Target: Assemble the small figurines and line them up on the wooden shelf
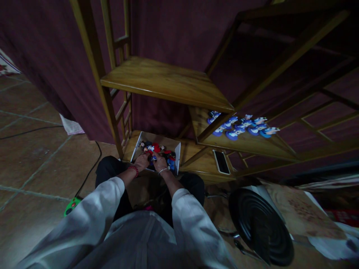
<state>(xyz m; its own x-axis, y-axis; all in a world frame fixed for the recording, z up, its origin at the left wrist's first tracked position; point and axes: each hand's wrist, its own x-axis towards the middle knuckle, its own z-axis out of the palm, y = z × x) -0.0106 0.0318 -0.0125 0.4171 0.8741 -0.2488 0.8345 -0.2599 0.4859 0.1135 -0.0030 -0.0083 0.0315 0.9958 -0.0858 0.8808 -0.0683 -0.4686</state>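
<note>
Partway, by my read. I see a blue-based figurine group [235, 131] set out on the right-hand shelf [276, 145]; that part looks done. The box [177, 160], left on the lower shelf [192, 152], holds mixed figurines [157, 147], so those look left to handle. Left hand [142, 161] and right hand [160, 163] both in among them, close together; can't tell if either grips one.

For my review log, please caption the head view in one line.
Left hand and right hand among small figurines in an open box on a wooden shelf.
</note>
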